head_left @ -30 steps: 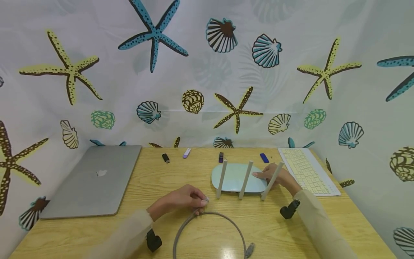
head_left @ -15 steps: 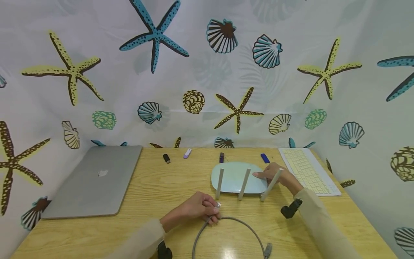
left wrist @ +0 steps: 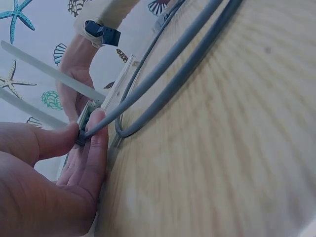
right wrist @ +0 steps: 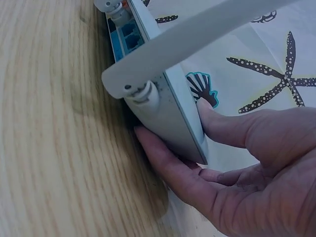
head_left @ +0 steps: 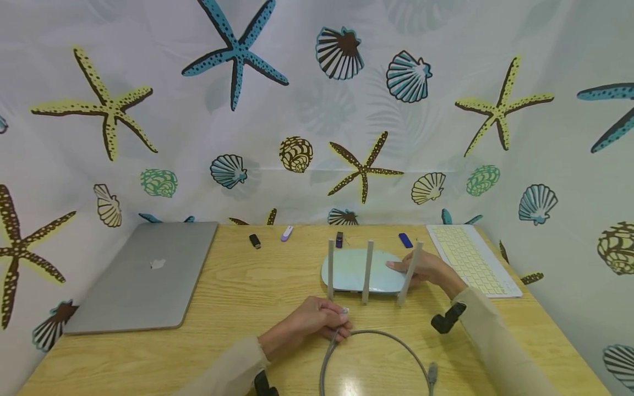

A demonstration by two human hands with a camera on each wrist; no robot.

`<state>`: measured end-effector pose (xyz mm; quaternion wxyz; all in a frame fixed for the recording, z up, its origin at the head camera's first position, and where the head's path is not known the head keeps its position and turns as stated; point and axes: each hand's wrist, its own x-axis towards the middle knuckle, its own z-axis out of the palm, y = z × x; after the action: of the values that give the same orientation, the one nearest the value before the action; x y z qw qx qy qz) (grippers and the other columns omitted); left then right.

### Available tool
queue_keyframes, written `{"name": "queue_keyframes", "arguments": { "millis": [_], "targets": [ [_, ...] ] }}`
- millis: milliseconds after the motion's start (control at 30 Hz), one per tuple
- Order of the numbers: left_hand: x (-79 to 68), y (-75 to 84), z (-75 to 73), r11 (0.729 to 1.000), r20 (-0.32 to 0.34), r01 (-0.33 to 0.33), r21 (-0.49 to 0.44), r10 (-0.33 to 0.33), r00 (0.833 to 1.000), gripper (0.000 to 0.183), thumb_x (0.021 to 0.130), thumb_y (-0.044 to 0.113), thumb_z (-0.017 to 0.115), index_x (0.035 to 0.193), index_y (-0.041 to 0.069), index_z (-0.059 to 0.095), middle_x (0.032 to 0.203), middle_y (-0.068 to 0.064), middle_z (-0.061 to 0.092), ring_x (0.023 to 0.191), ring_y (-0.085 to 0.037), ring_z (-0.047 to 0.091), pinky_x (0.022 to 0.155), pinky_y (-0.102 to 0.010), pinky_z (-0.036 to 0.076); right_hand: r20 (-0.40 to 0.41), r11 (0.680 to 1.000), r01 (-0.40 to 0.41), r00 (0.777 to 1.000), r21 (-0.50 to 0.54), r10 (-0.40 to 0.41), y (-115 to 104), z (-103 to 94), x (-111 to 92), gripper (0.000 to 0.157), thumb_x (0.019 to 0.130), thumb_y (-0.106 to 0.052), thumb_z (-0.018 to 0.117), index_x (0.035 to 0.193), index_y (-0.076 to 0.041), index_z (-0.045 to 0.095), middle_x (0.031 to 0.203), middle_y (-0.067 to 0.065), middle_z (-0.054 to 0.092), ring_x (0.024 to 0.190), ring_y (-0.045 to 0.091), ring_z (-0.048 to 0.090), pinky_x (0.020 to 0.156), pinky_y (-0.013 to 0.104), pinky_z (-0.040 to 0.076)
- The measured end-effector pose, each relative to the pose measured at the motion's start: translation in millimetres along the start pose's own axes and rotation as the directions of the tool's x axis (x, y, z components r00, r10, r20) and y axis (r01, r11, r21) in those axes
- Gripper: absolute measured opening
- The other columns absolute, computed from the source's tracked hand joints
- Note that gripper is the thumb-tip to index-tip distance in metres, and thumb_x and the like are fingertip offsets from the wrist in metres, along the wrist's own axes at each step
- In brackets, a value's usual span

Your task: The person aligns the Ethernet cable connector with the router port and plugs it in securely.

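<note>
The left grip (head_left: 317,320) was closed in a pinch about a plug (head_left: 345,311) of the grey cable (head_left: 369,331), just in front of the router (head_left: 349,269); the right grip (head_left: 427,269) held the router's right end, thumb above and fingers at the lower edge. By judgement, the work stood partway: the plug was in hand and the router held, while the joining of the two remained undone. The cable's other connector (head_left: 433,373) lay free on the surface (head_left: 247,275). Beyond the router were four USB sticks (head_left: 405,240), with a laptop (head_left: 143,286) at left and a keyboard (head_left: 470,264) at right. The left grip hid most of the plug; the ports (right wrist: 131,37) showed only partly, and the head view's lower border cut off the cable's loop.
</note>
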<state>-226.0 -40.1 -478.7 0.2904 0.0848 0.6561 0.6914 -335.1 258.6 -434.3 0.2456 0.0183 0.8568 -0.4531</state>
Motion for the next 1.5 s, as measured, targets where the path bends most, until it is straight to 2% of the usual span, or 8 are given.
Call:
{"name": "queue_keyframes", "arguments": {
  "millis": [133,333,633,833,1000,1067,1300,1500],
  "targets": [
    [2.5,-0.7,7.7,1.0,-0.01,0.016,-0.021,-0.016,1.0,0.026,0.09,0.011,0.069,0.107,-0.008,0.065,0.096,-0.02,0.075,0.075,-0.015,0.074,0.075,-0.034,0.065,-0.021,1.0,0.0,1.0,0.016,0.0,2,1.6,2,0.036,0.092,-0.033,0.07,0.077,-0.001,0.064,0.066,0.001,0.068,0.061,0.011,0.062,0.058,0.024,0.058],
    [8.1,-0.5,22.5,0.999,0.019,0.012,-0.036,-0.012,1.0,0.026,0.093,0.011,0.066,0.108,-0.01,0.065,0.095,-0.019,0.075,0.075,-0.014,0.073,0.076,-0.034,0.064,-0.041,0.998,0.013,0.999,0.058,-0.01,2,3.7,2,0.034,0.091,-0.031,0.07,0.075,-0.002,0.061,0.072,0.004,0.069,0.067,0.014,0.067,0.063,0.028,0.062],
    [16.9,-2.9,41.0,1.0,0.023,-0.004,-0.023,0.005,1.0,0.034,0.097,0.022,0.062,0.106,-0.01,0.064,0.085,-0.011,0.074,0.066,-0.013,0.069,0.067,-0.033,0.065,-0.02,0.994,-0.007,1.0,0.107,0.01,2,8.0,3,0.033,0.091,-0.03,0.071,0.08,0.0,0.063,0.074,0.007,0.07,0.071,0.017,0.07,0.067,0.031,0.063],
    [18.1,-5.4,40.2,1.0,0.028,-0.01,-0.02,0.01,1.0,0.038,0.098,0.029,0.061,0.105,-0.009,0.066,0.087,-0.01,0.074,0.068,-0.013,0.071,0.068,-0.033,0.065,-0.039,0.994,-0.026,0.999,0.102,0.03,1,12.0,4,0.034,0.091,-0.031,0.07,0.086,0.002,0.065,0.076,0.007,0.07,0.071,0.017,0.069,0.067,0.031,0.063],
    [15.8,-2.5,35.2,0.997,0.09,0.013,-0.071,-0.006,0.996,0.032,0.099,0.019,0.058,0.113,-0.008,0.065,0.1,-0.016,0.074,0.082,-0.016,0.073,0.08,-0.032,0.064,-0.038,0.994,-0.044,0.998,0.104,0.048,0,11.6,6,0.035,0.092,-0.033,0.069,0.089,0.002,0.066,0.076,0.006,0.071,0.072,0.016,0.069,0.066,0.03,0.063],
    [14.6,-1.1,34.7,0.996,0.094,0.014,-0.091,-0.005,0.996,0.03,0.099,0.016,0.058,0.115,-0.009,0.065,0.102,-0.017,0.074,0.085,-0.017,0.074,0.082,-0.032,0.063,-0.04,0.992,-0.049,0.998,0.116,0.054,-1,12.1,5,0.034,0.092,-0.033,0.069,0.086,0.001,0.066,0.075,0.006,0.071,0.071,0.016,0.069,0.065,0.03,0.063],
    [15.1,-1.0,44.0,0.991,-0.012,-0.042,-0.13,0.04,0.999,0.032,0.098,0.018,0.059,0.113,-0.01,0.064,0.104,-0.018,0.074,0.085,-0.015,0.074,0.078,-0.031,0.064,0.0,0.985,-0.032,0.999,0.171,0.032,-6,19.1,3,0.033,0.093,-0.031,0.069,0.083,0.001,0.065,0.071,0.006,0.07,0.069,0.017,0.07,0.069,0.034,0.064],
    [16.6,-5.2,54.4,0.977,-0.146,-0.084,-0.193,0.056,0.988,0.03,0.097,0.013,0.058,0.114,-0.012,0.062,0.104,-0.021,0.073,0.084,-0.015,0.073,0.075,-0.03,0.064,0.009,0.98,-0.05,0.999,0.193,0.049,-7,26.3,6,0.033,0.092,-0.031,0.069,0.086,0.001,0.066,0.071,0.005,0.07,0.068,0.015,0.069,0.067,0.032,0.064]
  ]
}}
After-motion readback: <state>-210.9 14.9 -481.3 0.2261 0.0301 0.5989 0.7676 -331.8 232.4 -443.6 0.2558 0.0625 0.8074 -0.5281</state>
